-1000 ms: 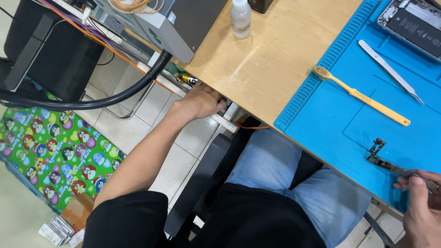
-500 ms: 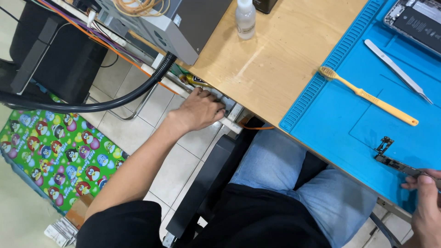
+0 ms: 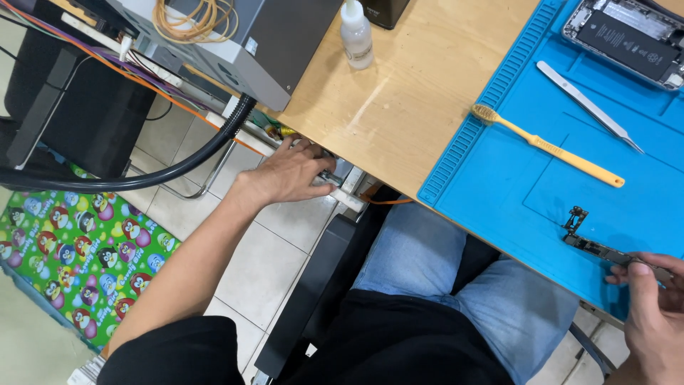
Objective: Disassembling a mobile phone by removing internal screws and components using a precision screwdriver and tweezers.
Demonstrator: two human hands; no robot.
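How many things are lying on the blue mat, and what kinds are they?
Yellow brush: 1
Metal tweezers: 1
Opened phone: 1
Small circuit board, pinched at its end by the right hand: 1
Total: 4 things on the blue mat.
The left hand is off the mat, under the table edge.

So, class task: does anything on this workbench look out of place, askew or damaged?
Only the phone at the blue mat's far corner stands out: it lies opened, insides exposed. The toothbrush and tweezers lie flat on the mat. The right hand holds a small circuit board; the left hand reaches under the table edge.
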